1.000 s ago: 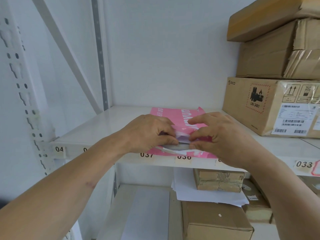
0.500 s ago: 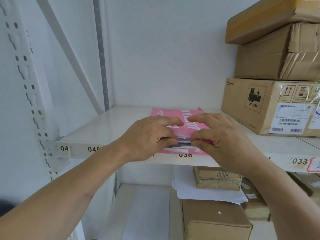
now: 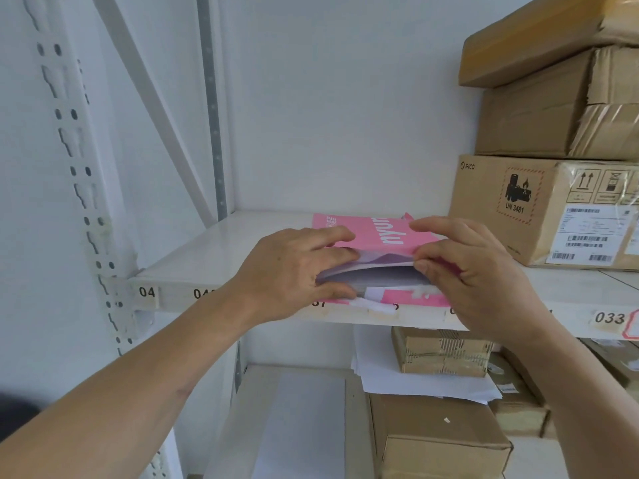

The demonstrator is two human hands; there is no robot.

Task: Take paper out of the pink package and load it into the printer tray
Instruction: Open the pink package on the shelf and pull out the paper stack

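The pink package (image 3: 380, 233) lies flat on the white shelf (image 3: 214, 257), its torn near end facing me. My left hand (image 3: 294, 267) grips the left side of that opening, fingers on top and thumb underneath. My right hand (image 3: 473, 274) pinches the upper flap at the right and holds it lifted. White paper (image 3: 377, 280) shows inside the gap between the flaps. No printer or tray is in view.
Brown cardboard boxes (image 3: 546, 209) are stacked on the same shelf just right of the package. Below the shelf lie loose white sheets (image 3: 415, 382) and more boxes (image 3: 435, 440). A perforated upright post (image 3: 79, 174) stands at the left.
The package's near end has been pulled further open; the top flap is now raised and the white paper inside is exposed. Both hands stay at the opening.
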